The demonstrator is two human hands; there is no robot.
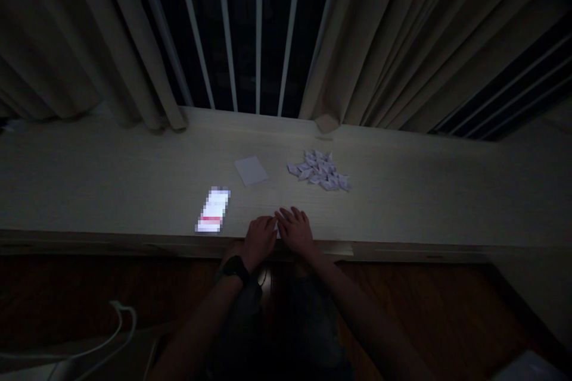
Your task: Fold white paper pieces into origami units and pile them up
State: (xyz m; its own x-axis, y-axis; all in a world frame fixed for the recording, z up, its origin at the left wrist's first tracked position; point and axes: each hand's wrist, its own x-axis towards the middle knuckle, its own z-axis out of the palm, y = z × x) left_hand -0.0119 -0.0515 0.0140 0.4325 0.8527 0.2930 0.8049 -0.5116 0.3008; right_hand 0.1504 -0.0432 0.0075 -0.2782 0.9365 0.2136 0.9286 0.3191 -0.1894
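My left hand (260, 239) and my right hand (295, 229) meet at the front edge of the window ledge (402, 196). Between them a small white paper (277, 231) shows only a little, because my fingers cover most of it. The fingers of both hands are bent and rest close together over this paper; whether they pinch it or only press it down, I cannot tell in this weak light. I judge that the step in hand is making or pressing a fold. In my opinion, the next move calls for one hand to hold the paper steady while the other presses the crease flat, with the edges well matched. Beyond my right hand lies a group of folded paper pieces (319, 170), and to the left of it, apart, a flat square paper (251, 171). A lit phone (213, 210) lies to the left of my left hand, its screen blurred.
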